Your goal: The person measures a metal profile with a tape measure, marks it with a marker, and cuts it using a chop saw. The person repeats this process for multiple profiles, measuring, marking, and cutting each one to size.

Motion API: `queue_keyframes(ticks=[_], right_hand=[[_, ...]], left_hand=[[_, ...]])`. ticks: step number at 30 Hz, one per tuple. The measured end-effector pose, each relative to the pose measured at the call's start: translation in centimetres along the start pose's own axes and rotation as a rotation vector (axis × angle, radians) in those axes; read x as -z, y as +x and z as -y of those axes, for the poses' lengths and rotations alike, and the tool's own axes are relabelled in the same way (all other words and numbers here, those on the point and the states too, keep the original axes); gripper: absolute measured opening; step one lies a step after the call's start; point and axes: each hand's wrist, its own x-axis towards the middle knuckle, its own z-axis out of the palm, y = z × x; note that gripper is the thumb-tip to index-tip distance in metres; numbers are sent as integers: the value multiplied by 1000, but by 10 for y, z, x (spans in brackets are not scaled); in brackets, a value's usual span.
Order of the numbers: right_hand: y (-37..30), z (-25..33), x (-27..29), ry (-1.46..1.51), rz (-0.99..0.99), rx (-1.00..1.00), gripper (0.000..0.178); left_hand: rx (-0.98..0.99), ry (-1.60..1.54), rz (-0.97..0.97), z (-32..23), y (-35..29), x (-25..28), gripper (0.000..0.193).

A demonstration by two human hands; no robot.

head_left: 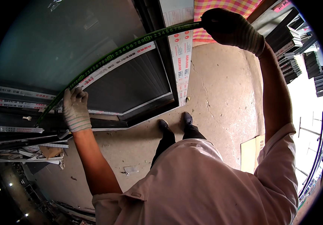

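Observation:
A green tape measure blade (128,45) stretches in an arc between my two hands, over a dark-framed glass panel (67,41). My left hand (77,110), in a pale knit glove, is closed with its fingertips on the blade. Beyond it the blade runs down to the frame's lower left part. At the upper right, my right hand (231,32), in a dark-palmed glove with a striped cuff, is closed around the blade's other end. Whatever else lies inside that fist is hidden. Printed protective film (182,63) covers the frame's edge strips.
Behind my right hand hangs a pink and yellow checked cloth (221,8). Stacked dark profiles (289,67) stand at the right. Scrap strips (37,152) lie at the lower left. Cardboard (249,153) rests on the cracked concrete floor (221,93), near my feet.

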Motion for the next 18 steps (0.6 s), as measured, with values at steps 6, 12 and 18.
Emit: queue_keyframes(ticks=[6,12,18], right_hand=[[2,9,2,-95,-42,40,31],[1,41,11,283,-109,-68,26],[3,44,17,260,-69,-103,29]], left_hand=[[3,-15,0,1,0,3,28],[9,4,-22,1,1,3,26],[8,18,-1,1,2,3,27]])
